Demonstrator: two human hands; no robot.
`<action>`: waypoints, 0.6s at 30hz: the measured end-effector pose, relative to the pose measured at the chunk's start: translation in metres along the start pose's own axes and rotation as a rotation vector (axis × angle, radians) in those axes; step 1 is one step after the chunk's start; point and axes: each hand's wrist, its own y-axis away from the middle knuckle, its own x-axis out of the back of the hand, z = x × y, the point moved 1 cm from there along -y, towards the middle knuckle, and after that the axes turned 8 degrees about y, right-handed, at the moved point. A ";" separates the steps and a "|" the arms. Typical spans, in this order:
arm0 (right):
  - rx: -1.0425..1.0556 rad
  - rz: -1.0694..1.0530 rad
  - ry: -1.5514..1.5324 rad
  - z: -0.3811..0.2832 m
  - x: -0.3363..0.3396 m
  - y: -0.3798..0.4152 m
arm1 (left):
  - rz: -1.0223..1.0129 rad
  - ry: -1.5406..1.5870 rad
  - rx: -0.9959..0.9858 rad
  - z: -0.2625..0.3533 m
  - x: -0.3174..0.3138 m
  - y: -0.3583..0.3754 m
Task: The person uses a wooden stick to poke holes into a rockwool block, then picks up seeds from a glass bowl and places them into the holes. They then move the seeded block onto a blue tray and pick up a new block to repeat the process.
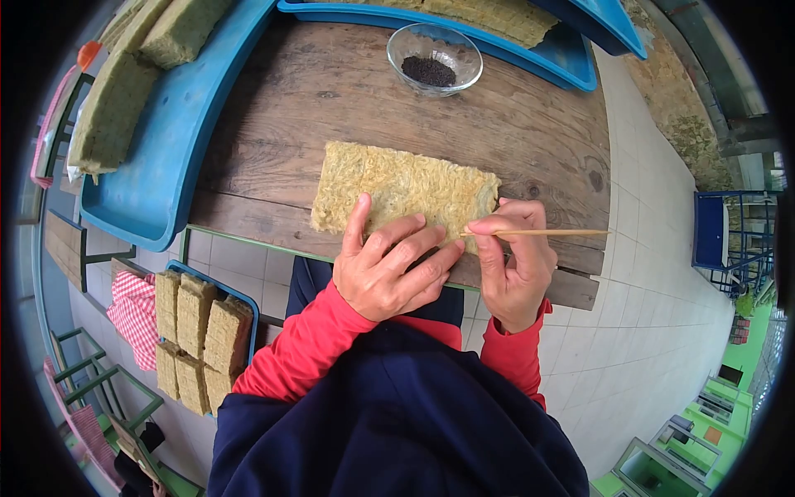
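A yellowish, fibrous rockwool slab (397,178) lies flat on the wooden table in front of me. My left hand (397,265) rests over its near edge, fingers spread across the top. In my right hand (517,261) a thin wooden skewer (567,233) is pinched between thumb and fingers. Its tip meets the slab's near right corner, close to my left fingertips, and its long end sticks out to the right. Beyond the slab stands a clear glass bowl (464,62) with small dark seeds (429,71) in it.
A blue tray (157,166) with rockwool pieces (116,108) stands at the left, and another blue tray (373,12) lines the table's far side. Lower left, several rockwool blocks (195,315) sit in a tray beside a red checked cloth (132,311). The wooden table (281,99) ends just right of my right hand.
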 end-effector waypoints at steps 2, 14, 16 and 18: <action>-0.006 0.011 -0.012 0.001 0.000 0.001 | -0.002 0.001 -0.001 0.000 0.000 0.000; -0.044 0.023 -0.049 0.004 0.000 0.003 | 0.004 0.014 0.044 0.002 0.001 -0.002; -0.034 0.018 -0.034 0.003 0.000 0.003 | 0.000 0.014 0.048 0.002 0.001 -0.002; -0.022 0.008 -0.019 0.003 0.000 0.002 | 0.003 0.013 0.045 0.002 0.001 -0.002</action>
